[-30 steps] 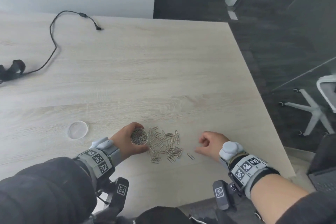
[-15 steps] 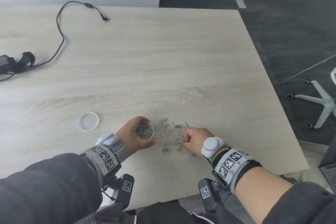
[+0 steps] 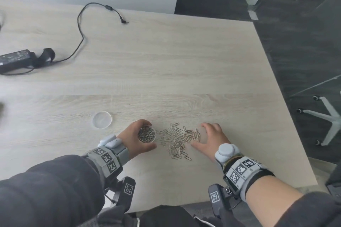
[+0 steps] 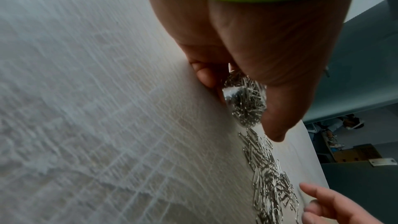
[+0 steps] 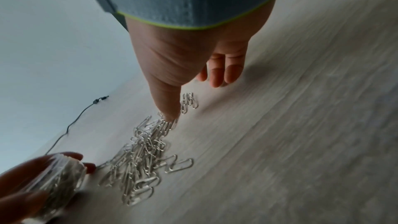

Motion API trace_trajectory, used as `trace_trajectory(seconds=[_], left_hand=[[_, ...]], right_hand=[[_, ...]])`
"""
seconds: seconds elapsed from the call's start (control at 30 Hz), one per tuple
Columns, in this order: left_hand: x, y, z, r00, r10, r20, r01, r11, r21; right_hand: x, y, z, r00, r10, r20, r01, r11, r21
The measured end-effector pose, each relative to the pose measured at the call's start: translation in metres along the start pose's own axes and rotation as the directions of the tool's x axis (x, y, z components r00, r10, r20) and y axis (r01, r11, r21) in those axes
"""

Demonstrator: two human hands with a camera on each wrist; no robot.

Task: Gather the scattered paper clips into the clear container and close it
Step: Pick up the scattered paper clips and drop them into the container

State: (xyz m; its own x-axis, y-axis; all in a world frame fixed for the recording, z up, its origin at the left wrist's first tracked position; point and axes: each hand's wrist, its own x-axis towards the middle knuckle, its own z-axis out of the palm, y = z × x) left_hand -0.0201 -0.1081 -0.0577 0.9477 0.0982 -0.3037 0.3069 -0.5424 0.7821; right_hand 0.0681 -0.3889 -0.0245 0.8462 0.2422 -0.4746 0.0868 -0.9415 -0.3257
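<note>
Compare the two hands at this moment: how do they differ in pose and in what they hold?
The left hand curls round the clear container; the right hand lies spread and holds nothing. The left sits left of the loose paper clips, the right on their right. Both rest on the table.

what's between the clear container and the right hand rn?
The loose paper clips lie heaped on the table between the clear container, gripped by the left hand, and the open right hand. Head view shows it best.
</note>
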Motion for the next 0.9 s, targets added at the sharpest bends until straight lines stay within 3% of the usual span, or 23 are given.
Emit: trace_trajectory(seconds=[0.33, 0.9], left_hand=[[-0.002, 0.0, 0.0, 1.0, 0.013, 0.012, -0.013, 1.0, 0.008], [-0.008, -0.004, -0.002, 0.999, 0.025, 0.036, -0.027, 0.998, 0.052]], right_hand=[[-0.011, -0.033, 0.032, 0.967, -0.234, 0.097, 0.242, 0.966, -0.09], [0.004, -0.051, 0.026, 0.975, -0.195, 0.102, 0.205, 0.974, -0.092]])
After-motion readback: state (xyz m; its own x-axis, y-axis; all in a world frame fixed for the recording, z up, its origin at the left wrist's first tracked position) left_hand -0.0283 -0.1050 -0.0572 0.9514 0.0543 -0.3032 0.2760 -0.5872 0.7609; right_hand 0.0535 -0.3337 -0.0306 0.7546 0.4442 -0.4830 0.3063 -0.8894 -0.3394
